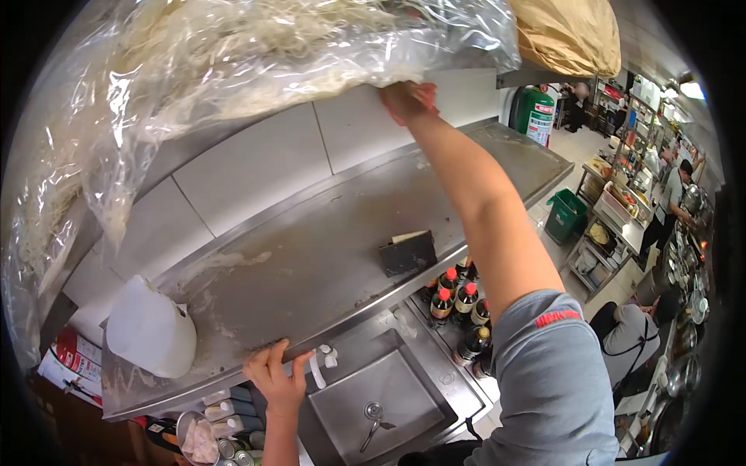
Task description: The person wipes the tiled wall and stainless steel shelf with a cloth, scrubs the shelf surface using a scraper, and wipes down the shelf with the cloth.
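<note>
My right hand (408, 102) reaches far forward to the white tiled wall (350, 128), just under the plastic-wrapped bundle. Its fingers are partly hidden and close around a pinkish-red cloth (424, 95) that shows on both sides of the hand, against the tiles. My left hand (277, 377) rests its fingertips on the front edge of the steel shelf (256, 287), fingers apart, holding nothing. Beside its thumb is a white tap lever (317, 370) above the steel sink (381, 396).
Overhead hangs clear plastic (311, 62) over pale noodle-like strands, beside a brown bag (571, 35). The shelf bears a white tub (151, 330) and a dark block (409, 255). Below stand red-capped bottles (442, 304). A green cylinder (533, 113), green bin (566, 216) and co-workers (633, 338) are to the right.
</note>
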Action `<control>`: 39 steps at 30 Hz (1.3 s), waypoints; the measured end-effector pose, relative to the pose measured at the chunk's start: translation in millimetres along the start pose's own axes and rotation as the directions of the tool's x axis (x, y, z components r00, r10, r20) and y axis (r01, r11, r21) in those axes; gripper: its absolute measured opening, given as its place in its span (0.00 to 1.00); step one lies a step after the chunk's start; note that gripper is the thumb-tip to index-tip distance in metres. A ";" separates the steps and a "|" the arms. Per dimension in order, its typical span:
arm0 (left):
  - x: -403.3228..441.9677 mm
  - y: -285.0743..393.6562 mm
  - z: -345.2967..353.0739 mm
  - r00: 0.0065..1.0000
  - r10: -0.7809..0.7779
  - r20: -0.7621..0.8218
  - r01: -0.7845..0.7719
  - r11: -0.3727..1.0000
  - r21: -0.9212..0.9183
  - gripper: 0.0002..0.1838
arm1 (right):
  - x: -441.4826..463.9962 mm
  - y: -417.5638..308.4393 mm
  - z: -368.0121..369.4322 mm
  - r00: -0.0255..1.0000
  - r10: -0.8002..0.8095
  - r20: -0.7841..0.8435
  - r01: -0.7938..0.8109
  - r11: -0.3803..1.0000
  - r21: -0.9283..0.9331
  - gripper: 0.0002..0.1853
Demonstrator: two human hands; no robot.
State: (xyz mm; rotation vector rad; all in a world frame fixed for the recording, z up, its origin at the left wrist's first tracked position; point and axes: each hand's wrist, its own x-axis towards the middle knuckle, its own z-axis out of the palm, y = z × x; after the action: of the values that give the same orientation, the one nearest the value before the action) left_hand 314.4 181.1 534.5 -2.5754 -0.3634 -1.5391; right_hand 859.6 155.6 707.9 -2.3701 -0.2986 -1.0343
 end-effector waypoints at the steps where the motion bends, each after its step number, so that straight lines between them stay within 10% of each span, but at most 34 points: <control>1: 0.6 0.3 0.9 1.000 0.010 -0.011 -0.010 1.000 0.003 0.25 | -0.7 -4.0 6.1 0.995 0.091 -0.040 -0.090 0.996 0.021 0.29; 4: 2.3 5.9 0.3 1.000 -0.007 -0.020 0.007 1.000 -0.013 0.25 | -76.0 -101.7 46.4 0.855 -0.009 -0.519 -0.107 0.975 -0.194 0.35; 5: 2.9 6.7 -0.6 0.999 -0.023 -0.025 0.022 1.000 -0.018 0.26 | -127.0 -106.9 30.0 0.869 -0.369 -0.329 0.324 0.928 -0.186 0.33; 6: 2.3 6.2 -0.8 0.999 -0.024 -0.023 0.024 1.000 -0.015 0.26 | -151.7 -103.3 -2.7 0.814 -0.554 -0.175 0.580 0.790 0.197 0.36; 7: 2.5 7.9 -1.8 1.000 -0.022 -0.017 0.022 1.000 -0.016 0.26 | -176.7 -99.8 -37.6 0.709 -0.705 -0.010 0.560 0.554 0.616 0.40; 8: 3.3 8.3 -3.0 1.000 -0.019 -0.014 0.019 1.000 -0.012 0.27 | -167.7 -92.4 -51.4 0.677 -0.712 0.187 0.454 0.603 0.656 0.40; 10: 3.4 8.6 -2.3 0.999 -0.013 -0.031 0.013 1.000 0.005 0.26 | -119.1 -74.4 -10.7 0.539 -0.786 0.303 0.771 0.605 0.198 0.39; 13: 1.0 7.1 -1.1 1.000 -0.018 -0.023 0.018 1.000 -0.020 0.26 | -20.2 -6.2 72.8 0.793 -0.373 -0.482 0.457 0.887 0.066 0.29; 14: 1.5 8.7 -0.3 0.998 -0.055 -0.041 0.054 0.998 -0.030 0.24 | 25.5 34.8 87.3 0.736 -0.442 -0.514 0.017 0.770 -0.638 0.26; 15: 2.2 8.4 3.1 0.997 -0.041 -0.058 0.039 0.999 -0.037 0.24 | 9.8 52.8 13.5 0.914 -0.294 -0.279 0.252 0.951 -0.177 0.25; 16: 2.1 8.2 3.3 0.998 -0.029 -0.062 0.026 0.999 -0.042 0.25 | -10.5 67.2 -72.4 0.993 -0.115 -0.015 0.113 0.929 0.353 0.23; 20: 0.7 11.4 3.6 0.998 -0.044 -0.049 0.043 0.999 -0.012 0.25 | -22.6 27.8 23.3 0.914 -0.379 -0.145 0.292 0.863 -0.413 0.26; 22: 3.3 14.6 2.2 0.997 -0.055 -0.046 0.056 0.998 0.022 0.25 | -43.7 20.6 22.9 0.740 -0.595 -0.313 0.438 0.780 -0.447 0.24; 23: 1.0 13.7 3.6 0.997 -0.065 -0.038 0.066 0.998 0.020 0.25 | -42.3 30.4 9.1 0.600 -0.563 -0.568 0.478 0.822 -0.310 0.21; 24: -3.1 11.7 4.9 0.996 -0.078 -0.032 0.079 0.997 0.018 0.25 | 8.2 54.5 52.1 0.782 -0.260 -0.566 0.525 0.765 0.373 0.16; 26: -4.7 10.1 5.6 0.997 -0.077 -0.022 0.078 0.997 0.027 0.24 | 62.0 98.1 69.0 0.772 -0.062 -0.633 0.538 0.594 0.598 0.07; 30: -3.1 8.7 6.1 0.999 -0.028 -0.032 0.030 0.998 0.051 0.23 | 69.9 135.4 68.4 0.748 -0.336 -0.572 0.619 0.664 0.419 0.11; 33: 5.0 11.2 8.9 0.997 0.009 -0.077 -0.007 0.999 0.032 0.24 | 14.6 98.3 60.9 0.599 -0.552 -0.580 0.505 0.823 -0.261 0.24; 37: 11.3 14.0 6.5 0.993 0.040 -0.108 -0.035 0.998 0.055 0.26 | 90.7 165.8 97.3 0.646 -0.497 -0.580 0.369 0.868 -0.333 0.38; 38: 12.1 12.8 4.7 0.993 0.052 -0.104 -0.046 0.997 0.065 0.25 | 69.3 142.6 43.8 0.883 -0.413 -0.224 0.307 0.868 -0.389 0.29; 39: 12.3 13.3 5.0 0.993 0.057 -0.106 -0.050 0.996 0.071 0.25 | 51.6 124.8 19.8 0.896 -0.419 -0.146 0.334 0.854 -0.400 0.26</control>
State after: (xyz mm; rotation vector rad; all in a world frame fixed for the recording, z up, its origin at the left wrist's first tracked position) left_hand 327.7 171.2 543.2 -2.4191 -0.3264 -1.6097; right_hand 956.6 61.9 686.8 -2.5383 -0.5458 -1.6643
